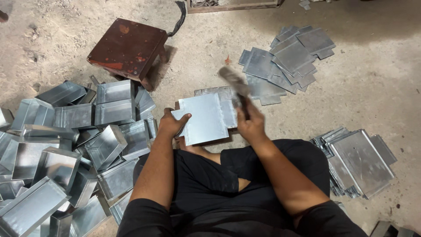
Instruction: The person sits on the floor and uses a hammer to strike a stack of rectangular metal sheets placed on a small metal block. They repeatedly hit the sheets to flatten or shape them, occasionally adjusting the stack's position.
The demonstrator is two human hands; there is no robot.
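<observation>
While the left hand (172, 124) pins a metal sheet (203, 118), the right hand (250, 125) grips a hammer (234, 83).

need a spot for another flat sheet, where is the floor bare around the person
Bare concrete floor lies between the scattered flat sheets and the neat stack of sheets, and between the rusty stool and those scattered sheets. The left side is crowded with folded metal boxes.

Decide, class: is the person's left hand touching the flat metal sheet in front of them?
Touching. The head view shows the left hand gripping the left edge of the metal sheet, thumb lying on its top face.
</observation>
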